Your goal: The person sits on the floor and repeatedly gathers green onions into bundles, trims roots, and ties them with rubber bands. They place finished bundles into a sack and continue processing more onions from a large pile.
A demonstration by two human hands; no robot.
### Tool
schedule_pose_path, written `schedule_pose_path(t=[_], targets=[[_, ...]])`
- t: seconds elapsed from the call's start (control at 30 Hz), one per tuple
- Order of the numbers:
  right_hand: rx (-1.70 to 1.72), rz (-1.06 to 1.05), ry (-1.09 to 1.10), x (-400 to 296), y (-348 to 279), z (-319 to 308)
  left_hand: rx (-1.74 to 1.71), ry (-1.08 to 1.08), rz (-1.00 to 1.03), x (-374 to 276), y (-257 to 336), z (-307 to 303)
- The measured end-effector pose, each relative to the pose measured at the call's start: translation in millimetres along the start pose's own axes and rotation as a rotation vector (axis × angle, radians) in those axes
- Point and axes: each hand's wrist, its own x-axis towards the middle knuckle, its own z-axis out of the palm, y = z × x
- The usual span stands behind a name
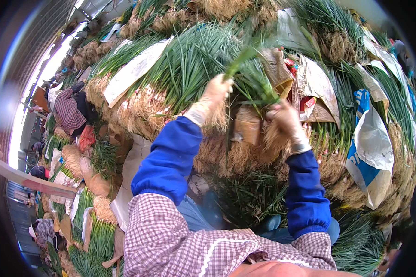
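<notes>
Pale gloves cover both hands, with blue sleeves above them. My left hand (215, 91) is closed around green onion leaves (242, 60), which are blurred and point up and to the right. Dry roots show just below that hand. To its right, my right hand (282, 116) is closed on another small bunch of green onions (260, 81), whose leaves fan up and left. Between and below the hands are a brown block-like thing (247, 126), wrapped in clear film, and hanging roots. A large heap of green onions (190, 59) with pale roots lies beyond my left hand.
White sacking (135, 71) lies over the heap at left; a brown sack (277, 69) and a white and blue sack (372, 149) are at right. Loose green leaves (253, 197) cover the ground near my boots. A person in a checked shirt (68, 109) bends over at far left.
</notes>
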Motion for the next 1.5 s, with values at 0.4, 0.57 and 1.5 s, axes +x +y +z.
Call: schedule_pose_path(t=[0.4, 0.57, 1.5], targets=[[-0.254, -0.095, 0.489, -97, 46, -91, -1.038, -0.413, -0.25, -107, -40, 163], [0.413, 0.112, -0.008, -176, 29, 4, -0.968, -0.394, -0.338, -147, -48, 165], [0.611, -0.182, 0.237, -177, 30, -31, -0.72, -0.356, -0.071, -176, 9, 163]])
